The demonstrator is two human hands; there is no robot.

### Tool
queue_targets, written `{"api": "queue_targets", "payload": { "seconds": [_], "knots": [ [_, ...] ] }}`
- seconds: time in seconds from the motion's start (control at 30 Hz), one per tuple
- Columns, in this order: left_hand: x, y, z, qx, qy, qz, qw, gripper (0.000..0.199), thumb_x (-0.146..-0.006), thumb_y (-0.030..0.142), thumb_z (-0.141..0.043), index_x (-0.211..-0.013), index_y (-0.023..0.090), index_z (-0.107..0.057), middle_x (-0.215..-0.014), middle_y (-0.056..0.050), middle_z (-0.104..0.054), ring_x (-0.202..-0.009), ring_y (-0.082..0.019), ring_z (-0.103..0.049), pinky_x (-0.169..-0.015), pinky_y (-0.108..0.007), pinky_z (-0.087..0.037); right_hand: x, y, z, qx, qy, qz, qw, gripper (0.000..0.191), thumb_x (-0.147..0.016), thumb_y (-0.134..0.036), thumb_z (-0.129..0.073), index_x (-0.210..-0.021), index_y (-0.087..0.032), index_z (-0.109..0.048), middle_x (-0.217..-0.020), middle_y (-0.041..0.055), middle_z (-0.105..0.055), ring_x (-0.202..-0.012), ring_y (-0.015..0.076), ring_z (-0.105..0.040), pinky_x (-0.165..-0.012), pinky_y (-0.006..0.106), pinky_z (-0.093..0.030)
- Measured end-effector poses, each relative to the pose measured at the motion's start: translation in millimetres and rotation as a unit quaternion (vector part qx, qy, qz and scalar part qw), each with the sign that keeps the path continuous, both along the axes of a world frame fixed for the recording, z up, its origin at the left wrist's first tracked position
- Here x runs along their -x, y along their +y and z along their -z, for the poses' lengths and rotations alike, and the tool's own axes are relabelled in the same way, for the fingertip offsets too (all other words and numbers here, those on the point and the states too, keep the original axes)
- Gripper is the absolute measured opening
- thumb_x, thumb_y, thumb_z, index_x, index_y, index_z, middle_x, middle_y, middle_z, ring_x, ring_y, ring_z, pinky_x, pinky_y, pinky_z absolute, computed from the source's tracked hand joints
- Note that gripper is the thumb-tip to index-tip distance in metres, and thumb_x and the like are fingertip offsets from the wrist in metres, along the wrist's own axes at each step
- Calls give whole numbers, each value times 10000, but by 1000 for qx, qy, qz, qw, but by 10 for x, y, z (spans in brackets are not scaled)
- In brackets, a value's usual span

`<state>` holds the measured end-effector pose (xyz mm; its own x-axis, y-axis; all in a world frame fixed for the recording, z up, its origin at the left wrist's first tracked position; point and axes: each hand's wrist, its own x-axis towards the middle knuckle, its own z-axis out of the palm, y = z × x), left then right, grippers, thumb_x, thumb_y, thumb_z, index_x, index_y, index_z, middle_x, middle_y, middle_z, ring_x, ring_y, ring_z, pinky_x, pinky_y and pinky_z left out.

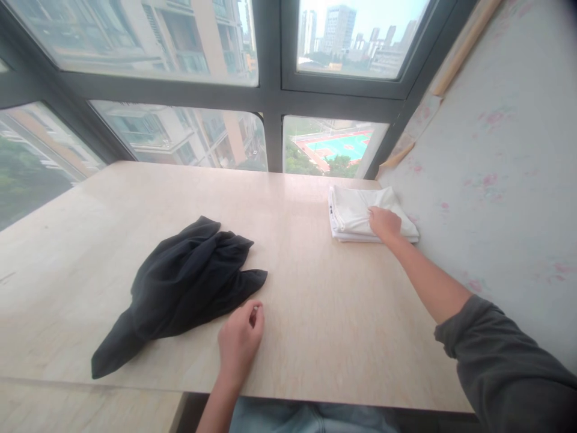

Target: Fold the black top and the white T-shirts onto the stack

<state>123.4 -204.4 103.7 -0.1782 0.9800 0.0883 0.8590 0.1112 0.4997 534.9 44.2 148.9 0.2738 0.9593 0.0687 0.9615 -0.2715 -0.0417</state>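
Observation:
My right hand [384,223] rests on a stack of folded white cloth [354,207] at the right, its fingers closed on a pinch of the top layer. The fabric creases toward the fingertips. The pile lies flat, its layered edges showing at the left and front. My left hand [242,334] is above the table's front part, fingers curled in with thumb and index tips together; nothing shows in it. Just beyond and to its left lies a crumpled black garment [180,285], loosely bunched, with one end stretching toward the front left.
The pale wood-patterned table [306,288] reaches to grey window frames [273,105] at the back. A wall with flowered paper [487,198] borders the right side, close to the white stack. The table's front edge runs just before my lap.

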Motion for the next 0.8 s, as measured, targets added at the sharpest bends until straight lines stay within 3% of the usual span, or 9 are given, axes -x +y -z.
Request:
{"api": "queue_targets", "payload": {
  "seconds": [0.17, 0.27, 0.37, 0.47, 0.6, 0.67, 0.7, 0.77, 0.8],
  "knots": [
    [-4, -4, -13, 0, -1, 3, 1000, 171, -933, 290, -508, -941, 248, -673, -748, 15, -668, -710, -154, -602, -604, -245, -325, -76, -101, -262, -18, -4, 17, 1000, 418, -988, -278, -373, -1296, -246, -654, -1121, 166, -706, -1028, 295, -656, -816, 372, -465],
    [-8, -6, -21, -1, -4, 6, 1000, 163, -931, 288, -516, -943, 249, -675, -755, 15, -671, -714, -153, -601, -603, -244, -322, -94, -158, -570, -77, -2, 3, 997, 375, -977, -283, -427, -1241, -239, -689, -1093, 146, -724, -992, 284, -658, -805, 363, -455],
    [-12, -7, -31, 2, -6, 8, 1000, 165, -931, 284, -516, -949, 247, -676, -755, 13, -670, -712, -152, -599, -607, -242, -324, -49, -183, -1065, -180, 9, -32, 983, 298, -935, -249, -524, -1147, -211, -731, -1034, 117, -748, -953, 242, -656, -819, 337, -446],
    [-17, -7, -40, 2, -7, 4, 1000, 165, -930, 284, -515, -949, 242, -674, -749, 10, -667, -706, -154, -596, -605, -243, -321, 26, -192, -1736, -289, 29, -101, 952, 225, -906, -264, -616, -1062, -175, -751, -962, 86, -757, -895, 182, -661, -852, 303, -450],
    [-25, -7, -51, -1, -15, 1, 1000, 160, -927, 284, -520, -954, 245, -672, -752, 13, -672, -705, -155, -598, -605, -244, -319, 148, -194, -2687, -436, 79, -182, 878, 391, -953, -425, -575, -1135, -103, -703, -1023, 91, -732, -907, 143, -674, -833, 264, -476],
    [-27, -9, -57, -1, -20, 0, 1000, 165, -929, 293, -518, -969, 252, -673, -766, 16, -680, -713, -156, -603, -612, -245, -325, 269, -206, -3053, -496, 93, -193, 842, 458, -1002, -447, -440, -1205, -103, -664, -1154, 83, -697, -1016, 140, -657, -868, 252, -465],
    [-27, -10, -59, -1, -22, 0, 1000, 169, -931, 299, -517, -975, 255, -675, -775, 16, -686, -719, -157, -606, -616, -246, -328, 350, -224, -3189, -499, 84, -201, 839, 478, -1019, -433, -381, -1230, -96, -646, -1188, 76, -682, -1053, 148, -637, -881, 257, -471],
    [-26, -13, -62, -3, -25, 3, 1000, 177, -934, 309, -515, -976, 256, -679, -795, 13, -696, -730, -159, -613, -623, -249, -334, 536, -289, -3371, -453, 45, -229, 860, 580, -1042, -389, -202, -1174, -85, -678, -1146, 53, -700, -1078, 159, -604, -913, 291, -464],
    [-26, -15, -63, -4, -27, 4, 1000, 180, -934, 311, -514, -973, 254, -681, -803, 10, -700, -734, -159, -616, -625, -251, -335, 626, -334, -3424, -409, 33, -244, 879, 667, -1031, -374, -107, -1028, -133, -729, -1110, 32, -712, -1088, 162, -591, -936, 316, -439]
  ]
}}
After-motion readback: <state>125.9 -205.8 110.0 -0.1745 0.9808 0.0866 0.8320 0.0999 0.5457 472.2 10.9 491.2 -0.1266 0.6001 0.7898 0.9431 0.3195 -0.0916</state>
